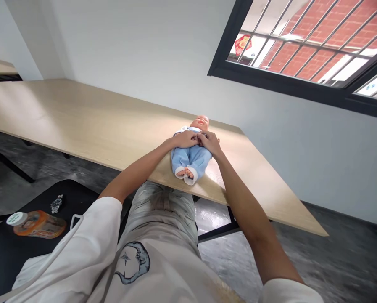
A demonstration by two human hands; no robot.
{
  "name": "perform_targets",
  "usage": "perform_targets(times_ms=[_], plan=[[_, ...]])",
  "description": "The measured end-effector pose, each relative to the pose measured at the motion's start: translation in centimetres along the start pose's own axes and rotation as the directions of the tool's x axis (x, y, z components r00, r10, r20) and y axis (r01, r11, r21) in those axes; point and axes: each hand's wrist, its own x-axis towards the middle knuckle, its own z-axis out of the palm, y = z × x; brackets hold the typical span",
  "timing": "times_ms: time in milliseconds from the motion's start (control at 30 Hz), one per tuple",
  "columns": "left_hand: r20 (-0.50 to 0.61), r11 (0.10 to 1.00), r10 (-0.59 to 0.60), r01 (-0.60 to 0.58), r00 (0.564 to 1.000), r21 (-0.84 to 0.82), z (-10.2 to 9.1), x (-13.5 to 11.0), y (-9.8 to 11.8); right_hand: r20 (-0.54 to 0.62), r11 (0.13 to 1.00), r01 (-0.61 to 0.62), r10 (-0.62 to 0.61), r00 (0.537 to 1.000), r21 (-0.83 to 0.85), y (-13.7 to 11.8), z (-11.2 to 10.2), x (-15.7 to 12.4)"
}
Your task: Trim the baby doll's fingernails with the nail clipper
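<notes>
A baby doll [201, 123] lies on its back on the table, head toward the wall and bare feet toward me. It wears light blue clothes [188, 159] with white cuffs at the ankles. Over the doll's chest, my left hand [185, 139] and my right hand [210, 142] meet, fingertips bent together at the front of its top. Both hands look closed in a pinch on the cloth there. My fingers cover that part of the top, so its fastening is hidden.
The pale wooden table [90, 113] runs along the wall beneath a barred window [295, 46]. On a black chair [5, 256] at my left are a bottle with orange label [40, 224], a wristwatch [56, 204] and some white cloth.
</notes>
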Motion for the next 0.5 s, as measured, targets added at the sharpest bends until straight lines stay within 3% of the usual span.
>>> perform_targets(times_ms=[500], plan=[[-0.024,0.994,0.062,-0.064,0.998,-0.086,0.7,1.0,-1.9,0.010,0.999,0.047,-0.047,0.999,-0.004,-0.2,0.1,-0.1]])
